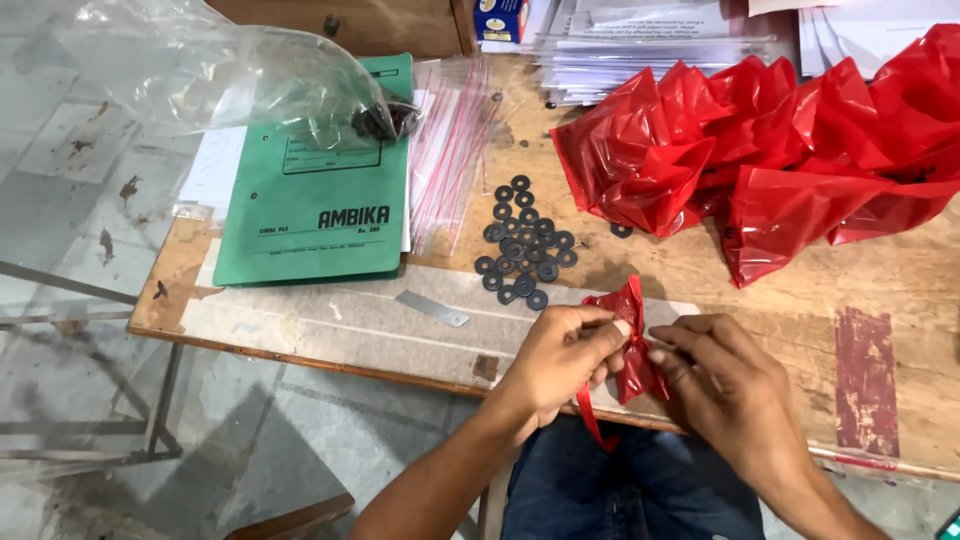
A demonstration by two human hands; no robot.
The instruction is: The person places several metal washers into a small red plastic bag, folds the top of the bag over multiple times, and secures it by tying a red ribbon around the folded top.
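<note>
both hands pinching small red bag (630,345), black washers (525,240) behind, green folder (318,190)

Red pouch (630,340); dark washers (524,240); green folder (320,200).

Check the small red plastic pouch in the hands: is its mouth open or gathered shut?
Gathered shut. The small red plastic pouch is bunched at its neck between the left hand and right hand; no opening shows.

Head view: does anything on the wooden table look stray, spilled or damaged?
One black washer lies apart from the washer pile, against the heap of red plastic bags. The wooden table is worn, with a red stain near its front edge. Nothing looks spilled.
</note>
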